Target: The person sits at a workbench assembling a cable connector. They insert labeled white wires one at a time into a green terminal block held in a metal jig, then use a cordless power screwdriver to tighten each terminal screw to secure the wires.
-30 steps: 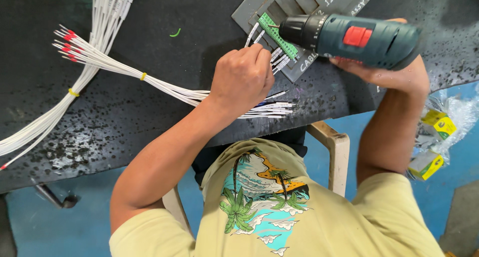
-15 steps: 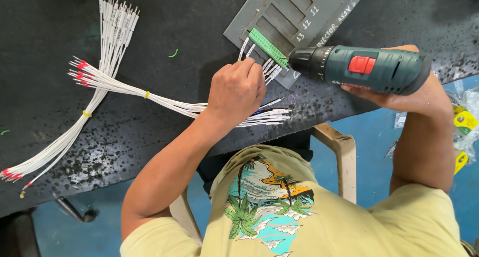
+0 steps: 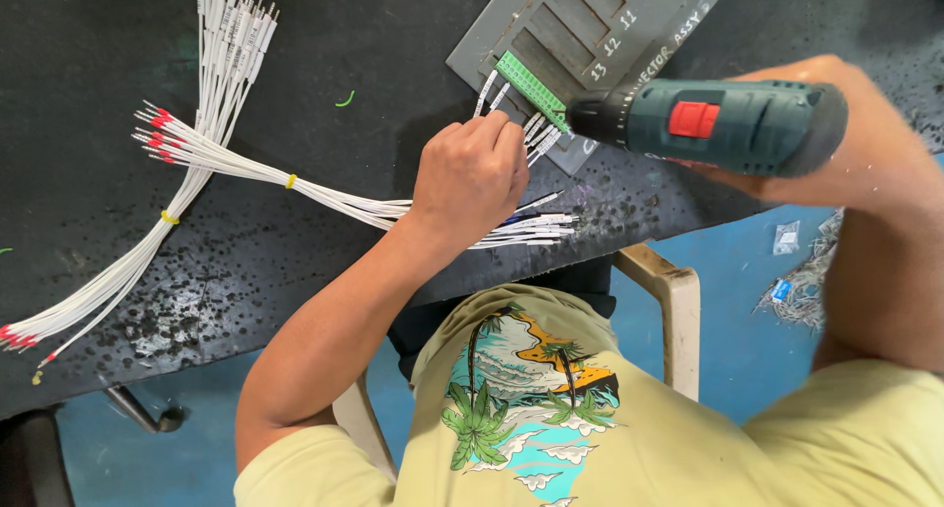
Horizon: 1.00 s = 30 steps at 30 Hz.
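While both hands work at the green connector [image 3: 531, 86]:
Left hand [image 3: 470, 178]: pinched on thin, limp white wires [image 3: 536, 133]; grip near tips.
Right hand [image 3: 836, 143]: wrapped around heavy, rigid drill [image 3: 718, 123].

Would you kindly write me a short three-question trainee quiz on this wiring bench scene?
1. True or false: the right hand holds the cordless driver.
2. The left hand rests nearest: A) the green terminal block, B) the red-tipped wire ends, C) the chair frame.
3. What colour are the ties on the white wire bundles?

Key: 1 true; 2 A; 3 yellow.
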Each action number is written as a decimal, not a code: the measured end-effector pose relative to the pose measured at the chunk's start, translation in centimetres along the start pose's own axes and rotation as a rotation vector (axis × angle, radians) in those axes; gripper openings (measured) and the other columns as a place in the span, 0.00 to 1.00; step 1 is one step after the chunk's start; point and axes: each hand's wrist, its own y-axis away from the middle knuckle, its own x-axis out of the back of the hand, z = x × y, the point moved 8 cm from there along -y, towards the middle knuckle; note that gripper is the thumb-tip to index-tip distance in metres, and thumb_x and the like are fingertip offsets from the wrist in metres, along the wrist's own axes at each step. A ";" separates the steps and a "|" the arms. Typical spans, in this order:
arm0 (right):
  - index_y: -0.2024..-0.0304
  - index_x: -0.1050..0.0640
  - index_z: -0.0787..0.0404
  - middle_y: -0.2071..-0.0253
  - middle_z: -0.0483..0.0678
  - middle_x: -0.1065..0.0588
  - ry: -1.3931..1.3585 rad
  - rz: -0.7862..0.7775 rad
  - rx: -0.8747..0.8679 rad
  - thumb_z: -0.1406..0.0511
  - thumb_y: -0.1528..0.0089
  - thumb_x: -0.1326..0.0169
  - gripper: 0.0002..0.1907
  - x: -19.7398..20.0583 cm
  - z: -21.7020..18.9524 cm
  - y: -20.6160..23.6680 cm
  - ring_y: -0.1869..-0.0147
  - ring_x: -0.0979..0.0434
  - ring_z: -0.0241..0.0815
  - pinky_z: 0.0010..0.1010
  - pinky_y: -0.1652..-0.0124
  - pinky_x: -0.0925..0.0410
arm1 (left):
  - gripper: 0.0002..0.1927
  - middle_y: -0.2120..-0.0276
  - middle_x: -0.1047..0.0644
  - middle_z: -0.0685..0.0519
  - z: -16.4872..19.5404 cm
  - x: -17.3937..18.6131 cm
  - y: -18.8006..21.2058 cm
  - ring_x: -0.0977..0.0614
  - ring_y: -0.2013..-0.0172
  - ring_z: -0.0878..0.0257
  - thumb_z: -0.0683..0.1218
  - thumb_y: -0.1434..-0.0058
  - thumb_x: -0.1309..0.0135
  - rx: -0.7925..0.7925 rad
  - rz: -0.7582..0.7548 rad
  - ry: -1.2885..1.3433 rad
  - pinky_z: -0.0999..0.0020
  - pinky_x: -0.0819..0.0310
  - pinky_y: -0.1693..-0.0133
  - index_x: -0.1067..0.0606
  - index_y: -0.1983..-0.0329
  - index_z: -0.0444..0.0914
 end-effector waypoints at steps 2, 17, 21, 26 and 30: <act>0.59 0.15 0.53 0.71 0.48 0.20 0.234 -0.061 -0.073 0.60 0.51 0.29 0.17 0.7 -0.5 -0.7 0.69 0.20 0.48 0.34 0.65 0.27 | 0.08 0.72 0.29 0.51 0.0 0.0 0.1 0.23 0.71 0.55 0.37 0.45 0.41 0.002 -0.001 -0.005 0.60 0.34 0.69 0.31 0.71 0.36; 0.48 0.19 0.53 0.72 0.49 0.20 0.453 -0.418 -0.151 0.69 0.59 0.31 0.33 1.7 -5.0 -4.7 0.70 0.20 0.44 0.34 0.67 0.26 | 0.08 0.70 0.29 0.49 0.4 0.5 -0.5 0.22 0.69 0.54 0.38 0.43 0.41 0.032 -0.034 -0.008 0.59 0.31 0.67 0.30 0.70 0.36; 0.53 0.18 0.57 0.72 0.48 0.22 0.363 -0.428 -0.149 0.69 0.53 0.32 0.24 0.6 -2.2 -4.3 0.71 0.20 0.43 0.33 0.67 0.26 | 0.08 0.63 0.28 0.47 1.7 1.9 -0.5 0.23 0.61 0.52 0.39 0.43 0.41 -0.081 -0.005 0.013 0.60 0.29 0.62 0.27 0.62 0.33; 0.51 0.17 0.61 0.69 0.53 0.20 0.145 -0.056 0.205 0.69 0.64 0.31 0.34 1.4 -0.9 -2.0 0.69 0.21 0.45 0.34 0.66 0.28 | 0.07 0.66 0.28 0.49 3.2 0.6 0.4 0.23 0.61 0.54 0.42 0.43 0.40 -0.232 -0.265 0.095 0.59 0.29 0.63 0.27 0.69 0.36; 0.56 0.23 0.66 0.65 0.51 0.23 -0.333 0.049 0.359 0.69 0.50 0.36 0.20 -0.7 0.9 -0.5 0.67 0.26 0.40 0.30 0.62 0.30 | 0.08 0.68 0.28 0.51 3.4 -0.2 0.9 0.23 0.62 0.55 0.44 0.45 0.40 -0.250 -0.337 0.086 0.58 0.29 0.63 0.27 0.70 0.37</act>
